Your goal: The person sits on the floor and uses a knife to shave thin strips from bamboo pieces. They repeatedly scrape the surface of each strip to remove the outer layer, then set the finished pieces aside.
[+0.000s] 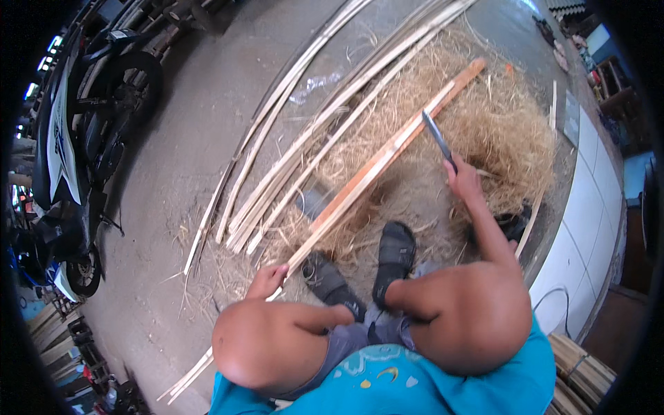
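A long pale strip, which looks like split bamboo, lies along a reddish-brown wooden plank that slants away to the upper right. By my left knee, my left hand is closed round the strip's near end. My right hand grips the dark handle of a knife, out to the right of the plank. The knife's blade points up and left, its tip at the strip's right edge; whether they touch I cannot tell. My sandalled feet are on the floor beside the plank's near end.
Curly shavings heap right of the plank and spread under it. Several long pale strips lie to its left. A motorcycle stands far left. White tiles form a raised edge at right, and bundled slats lie at lower right.
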Demonstrator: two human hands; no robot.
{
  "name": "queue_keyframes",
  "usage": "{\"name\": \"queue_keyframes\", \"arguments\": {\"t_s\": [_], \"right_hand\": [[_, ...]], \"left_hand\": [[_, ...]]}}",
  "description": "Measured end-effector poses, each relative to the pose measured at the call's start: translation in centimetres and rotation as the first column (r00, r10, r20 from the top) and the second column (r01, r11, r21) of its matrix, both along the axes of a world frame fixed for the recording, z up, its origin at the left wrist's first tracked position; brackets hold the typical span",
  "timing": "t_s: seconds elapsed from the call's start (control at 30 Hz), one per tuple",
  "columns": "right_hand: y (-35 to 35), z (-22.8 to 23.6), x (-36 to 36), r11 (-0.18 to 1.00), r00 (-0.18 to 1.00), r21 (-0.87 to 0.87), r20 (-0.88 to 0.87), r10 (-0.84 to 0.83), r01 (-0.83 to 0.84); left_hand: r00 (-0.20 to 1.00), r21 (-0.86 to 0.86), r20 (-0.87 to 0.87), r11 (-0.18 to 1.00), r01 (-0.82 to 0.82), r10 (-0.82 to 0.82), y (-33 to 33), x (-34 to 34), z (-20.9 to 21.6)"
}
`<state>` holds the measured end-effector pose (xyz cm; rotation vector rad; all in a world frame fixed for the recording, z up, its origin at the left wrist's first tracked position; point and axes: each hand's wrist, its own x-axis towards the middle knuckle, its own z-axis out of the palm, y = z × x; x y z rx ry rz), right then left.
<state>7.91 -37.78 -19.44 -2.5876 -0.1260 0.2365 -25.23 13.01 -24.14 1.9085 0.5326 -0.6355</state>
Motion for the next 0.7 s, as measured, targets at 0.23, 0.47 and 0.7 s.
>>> {"name": "queue_keyframes", "arguments": {"t_s": [0.23, 0.47, 0.7], "right_hand": [[8.2, -3.6, -7.1, 0.875, 0.851, 0.01, 0.236, 0.469, -0.484], [6.0, -0.3, -2.5, 0.981, 0.989, 0.144, -0.044, 0.141, -0.133], [3.0, -0.7, -1.8, 0.981, 0.985, 0.117, 0.084, 0.148, -0.158]], "left_hand": [[0.995, 0.203, 0.082, 0.976, -0.074, 0.058, -0.5, -2.1, 2.2], [0.969, 0.163, 0.098, 0.957, -0.239, 0.225, -2.0, -1.4, 0.8], [0.992, 0.072, 0.121, 0.997, 0.009, -0.018, -0.1, -0.5, -0.9]]}}
